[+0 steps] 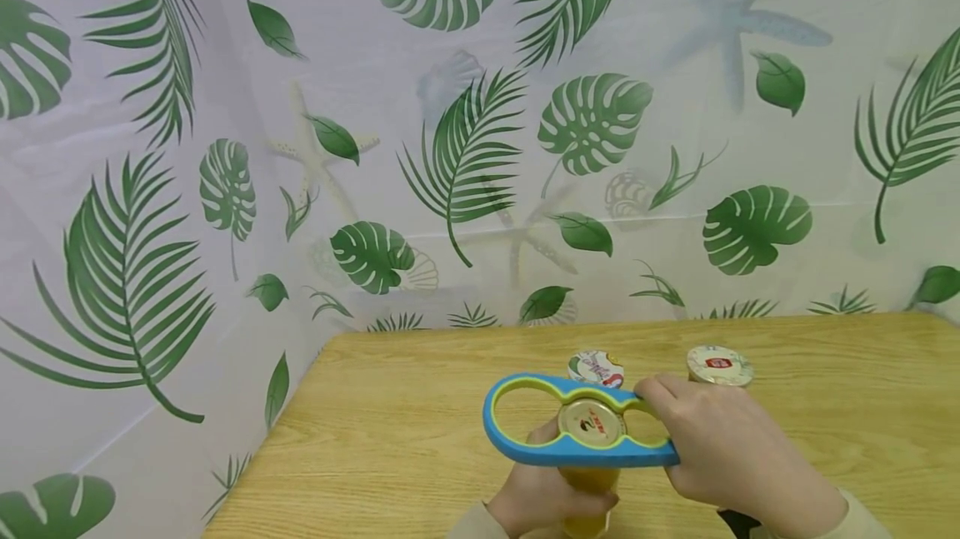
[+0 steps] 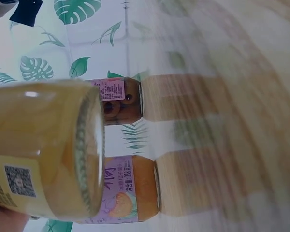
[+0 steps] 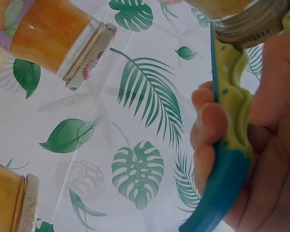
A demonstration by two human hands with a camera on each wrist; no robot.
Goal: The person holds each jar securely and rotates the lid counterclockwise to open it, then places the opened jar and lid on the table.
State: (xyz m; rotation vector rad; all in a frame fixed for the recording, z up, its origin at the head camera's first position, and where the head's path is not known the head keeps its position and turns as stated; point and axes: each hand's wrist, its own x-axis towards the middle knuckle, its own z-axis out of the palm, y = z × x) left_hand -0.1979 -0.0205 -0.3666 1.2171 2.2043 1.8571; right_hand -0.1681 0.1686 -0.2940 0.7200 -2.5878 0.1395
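Note:
My left hand [image 1: 528, 493] grips a glass jar [image 1: 591, 485] with yellowish contents, its gold lid [image 1: 592, 422] facing up. Around that lid sits the middle opening of a blue and lime jar opener [image 1: 517, 454]. The opener's right end is in my right hand [image 1: 723, 439], fingers curled round it, as the right wrist view shows on its grip [image 3: 234, 111]. In the left wrist view the held jar [image 2: 43, 140] appears large, with a QR code on its label and its base above the tabletop. My left fingers are partly hidden behind the opener and jar.
Behind the opener stand two more jars on the wooden table [image 1: 390, 422]: one with orange contents [image 2: 147, 188] and a purple label, one with dark round pieces [image 2: 128, 104]. Their patterned lids show as a left lid [image 1: 596, 366] and right lid [image 1: 720, 364]. A leaf-print curtain [image 1: 465, 289] hangs behind.

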